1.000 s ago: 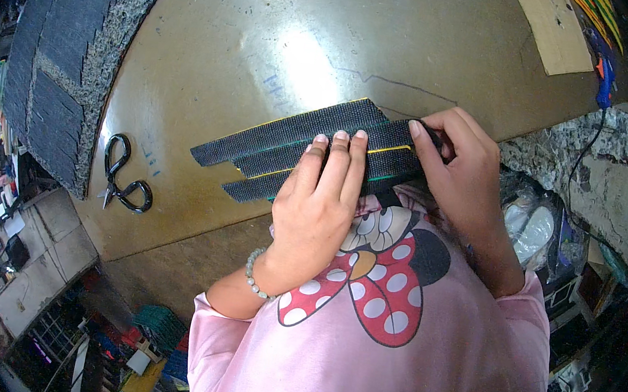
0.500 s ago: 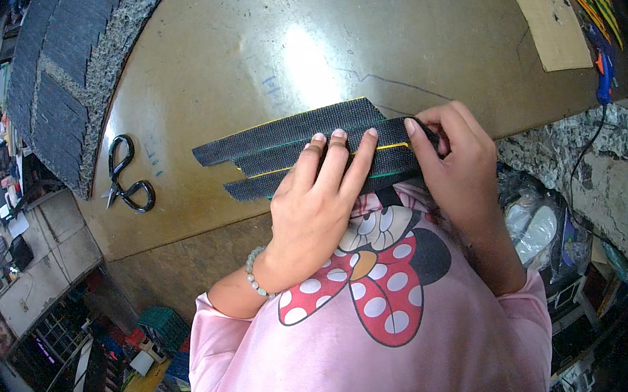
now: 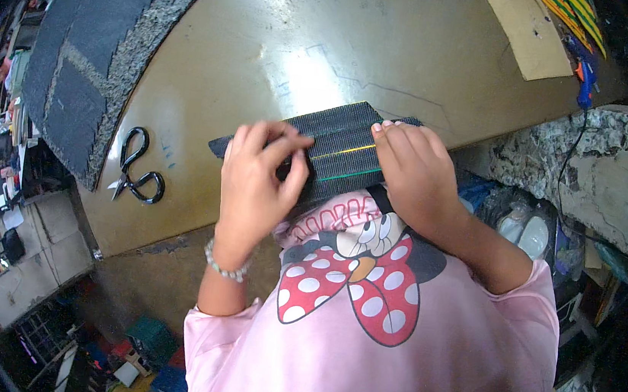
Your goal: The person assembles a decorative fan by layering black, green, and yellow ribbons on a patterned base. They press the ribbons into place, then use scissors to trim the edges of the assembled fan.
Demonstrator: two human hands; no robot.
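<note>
A stack of dark grey woven strips [image 3: 335, 141] with a yellow and a green stripe lies at the near edge of a shiny tan worktable [image 3: 291, 48]. My left hand [image 3: 258, 182] is raised over the strips' left part, thumb and fingertips pinched together at a strip's edge. My right hand [image 3: 412, 176] presses flat on the right end of the stack, fingers curled over its far edge. Both forearms come out of pink sleeves.
Black scissors [image 3: 137, 170] lie on the table to the left. Large dark grey sheets on a speckled board [image 3: 108, 44] fill the far left. A tan card [image 3: 526, 31], coloured strips [image 3: 574, 13] and a blue tool [image 3: 585, 75] sit far right. Cluttered shelves and bags surround the table.
The strips have been gathered from a fanned spread into a tighter stack. My left hand lifted from lying flat and now pinches at the left part; my right hand slid onto the right end.
</note>
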